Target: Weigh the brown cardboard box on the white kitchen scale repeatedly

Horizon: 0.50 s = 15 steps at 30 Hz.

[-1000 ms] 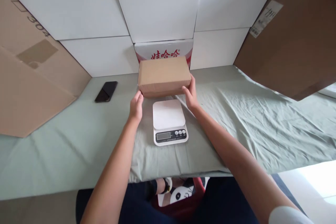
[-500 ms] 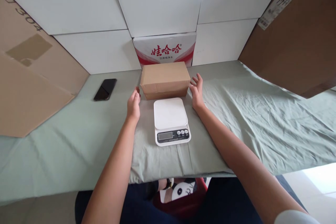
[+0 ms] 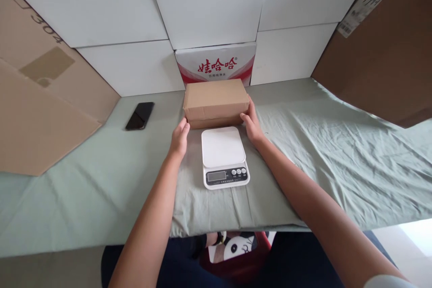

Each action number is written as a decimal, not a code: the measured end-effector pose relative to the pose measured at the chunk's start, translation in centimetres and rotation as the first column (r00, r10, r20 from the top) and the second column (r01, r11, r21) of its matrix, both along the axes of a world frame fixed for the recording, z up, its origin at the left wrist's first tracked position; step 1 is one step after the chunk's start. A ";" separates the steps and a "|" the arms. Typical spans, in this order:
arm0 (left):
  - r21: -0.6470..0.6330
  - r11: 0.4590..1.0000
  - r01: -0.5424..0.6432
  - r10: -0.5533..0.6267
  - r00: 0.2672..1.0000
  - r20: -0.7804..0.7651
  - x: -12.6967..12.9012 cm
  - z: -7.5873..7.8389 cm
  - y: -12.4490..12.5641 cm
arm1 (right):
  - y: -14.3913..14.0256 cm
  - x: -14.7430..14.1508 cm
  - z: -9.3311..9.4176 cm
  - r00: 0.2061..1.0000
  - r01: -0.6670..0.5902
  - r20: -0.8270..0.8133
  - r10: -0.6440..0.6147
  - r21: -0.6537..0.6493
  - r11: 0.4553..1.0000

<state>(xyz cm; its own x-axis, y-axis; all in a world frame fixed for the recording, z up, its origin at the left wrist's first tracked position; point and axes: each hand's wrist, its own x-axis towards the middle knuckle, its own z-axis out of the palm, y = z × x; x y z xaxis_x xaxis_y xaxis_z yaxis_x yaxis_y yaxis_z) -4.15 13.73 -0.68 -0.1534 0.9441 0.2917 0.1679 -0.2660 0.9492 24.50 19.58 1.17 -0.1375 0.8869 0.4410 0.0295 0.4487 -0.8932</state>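
Observation:
A closed brown cardboard box (image 3: 216, 94) rests on the green cloth, just behind a white kitchen scale (image 3: 223, 148). My left hand (image 3: 180, 137) is against the box's lower left corner, thumb at the front and its other fingers partly hidden behind the side. On the opposite end, my right hand (image 3: 251, 121) grips the box, its thumb on the front face and fingers along the right side. The scale sits between my forearms, its platform bare and its display blank.
A black phone (image 3: 140, 116) lies to the left on the cloth (image 3: 141, 198). Large cardboard panels stand at the left (image 3: 57, 99) and right (image 3: 374, 54). Behind the box are a printed carton (image 3: 216, 60) and white boxes (image 3: 209, 4).
Both hands have closed in on the box from its sides and now touch it. The whole view has shifted slightly, while the scale and phone stay in place on the cloth.

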 end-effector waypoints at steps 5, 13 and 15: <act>0.157 0.985 0.077 -0.070 0.996 -0.048 1.4 2.3 -2.1 | -0.4 0.2 -0.2 0.996 0.092 -0.023 -0.090 0.145 0.985; 0.250 0.968 -0.012 0.009 1.000 0.013 2.6 2.7 -7.2 | -4.3 1.3 -0.8 0.998 0.060 -0.015 -0.058 0.303 0.951; 0.241 0.970 -0.006 -0.003 0.999 0.035 3.0 2.2 -8.9 | -6.0 2.2 -1.3 0.999 0.053 -0.011 -0.052 0.291 0.955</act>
